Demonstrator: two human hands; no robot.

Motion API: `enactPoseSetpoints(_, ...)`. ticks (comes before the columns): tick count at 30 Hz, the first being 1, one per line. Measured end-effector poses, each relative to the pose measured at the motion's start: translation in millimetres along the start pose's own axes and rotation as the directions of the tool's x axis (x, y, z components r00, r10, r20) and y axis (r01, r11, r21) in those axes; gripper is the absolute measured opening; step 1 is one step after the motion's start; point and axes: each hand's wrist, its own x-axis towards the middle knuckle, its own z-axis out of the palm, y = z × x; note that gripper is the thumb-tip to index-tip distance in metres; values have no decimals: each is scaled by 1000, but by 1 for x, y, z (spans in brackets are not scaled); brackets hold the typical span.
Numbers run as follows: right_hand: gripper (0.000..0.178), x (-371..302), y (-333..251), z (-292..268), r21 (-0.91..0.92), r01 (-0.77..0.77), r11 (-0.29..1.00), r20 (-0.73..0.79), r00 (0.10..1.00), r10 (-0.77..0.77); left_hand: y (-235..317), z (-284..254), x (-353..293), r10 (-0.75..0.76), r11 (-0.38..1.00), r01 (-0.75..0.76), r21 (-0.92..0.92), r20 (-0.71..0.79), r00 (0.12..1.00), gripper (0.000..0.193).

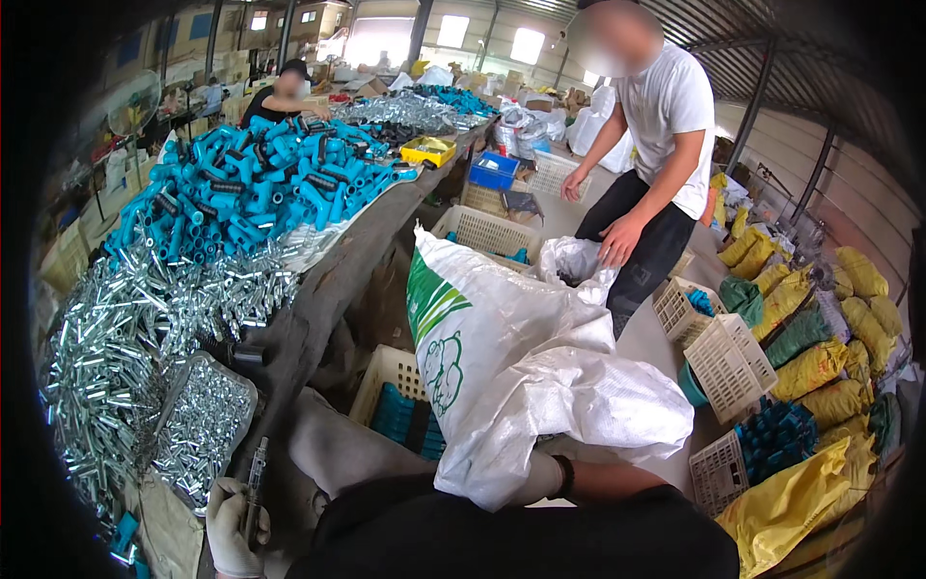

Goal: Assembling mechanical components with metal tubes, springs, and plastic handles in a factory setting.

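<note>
Head view — looking down, close over workbench (318, 318)

left hand (234, 526): pale cloth glove, matt, slightly soiled; holds a slim metal tool (256, 482), dull grey sheen.
small tubes (106, 347): bright plated metal, glossy, heaped loose.
tray (204, 425): same shiny metal pieces inside, rim looks metal.
pipe fittings (260, 183): blue plastic, smooth, semi-gloss; some with black bands.
tabletop (328, 289): covered in rough grey-brown cloth, matt, worn.
large sack (521, 367): woven white plastic, faint sheen, creased, green print.
right hand: hidden behind sack; black band at wrist (566, 475), matt.
crates (728, 362): cream plastic lattice, matt.
sacks at right (810, 372): woven plastic, yellow and green, slightly shiny.
</note>
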Motion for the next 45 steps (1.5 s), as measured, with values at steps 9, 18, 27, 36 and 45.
enactPoseSetpoints(9,44,-18,-2,1,68,-96,993,63,994,92,7,8,-4,-114,992,117,41,-67,991,11)
enactPoseSetpoints(18,49,-21,6,10,398,-328,857,190,943,273,2,6,-3,-39,998,42,53,-66,997,14)
enactPoseSetpoints(27,48,-37,37,19,-217,77,973,205,978,-32,13,4,-9,-152,985,155,74,-44,987,12)
enactPoseSetpoints(36,52,-61,48,24,427,-232,874,267,956,123,7,-3,-6,-149,988,151,37,-58,987,12)
enactPoseSetpoints(45,56,-41,27,12,790,-331,517,202,935,291,7,-8,-6,-170,985,171,13,-14,985,11)
